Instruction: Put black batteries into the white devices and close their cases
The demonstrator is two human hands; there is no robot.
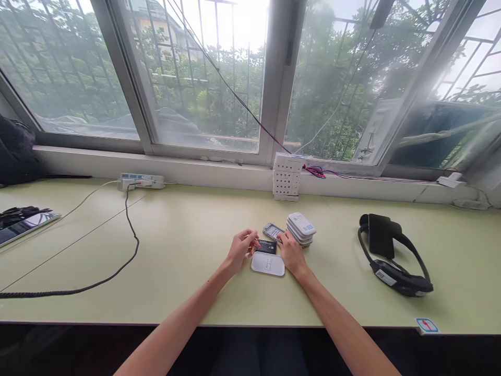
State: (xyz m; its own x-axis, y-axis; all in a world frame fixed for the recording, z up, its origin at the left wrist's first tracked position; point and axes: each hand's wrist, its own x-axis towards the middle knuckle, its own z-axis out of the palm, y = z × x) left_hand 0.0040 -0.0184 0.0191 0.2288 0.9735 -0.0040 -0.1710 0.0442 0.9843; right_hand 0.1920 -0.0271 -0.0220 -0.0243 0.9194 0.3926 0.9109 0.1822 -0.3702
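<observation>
A black battery (267, 247) marked 3000mAh lies between my two hands. My left hand (241, 249) has its fingers closed at the battery's left end. Bent fingers of my right hand (290, 251) are at its right end, partly covering the near corner of an opened device body (272, 231) with its inner side up. Just below the battery, a white back cover (267, 264) rests on the table with a small label inside it. Beside my right hand stands a stack of several white rounded devices (300, 227).
A black headset-like strap device (403, 279) and a dark phone (381, 236) lie to the right on the table (188, 245). A white perforated block (286, 176) stands by the windowsill. At left are a power strip (141, 180), a black cable (135, 245) and a tablet (27, 227).
</observation>
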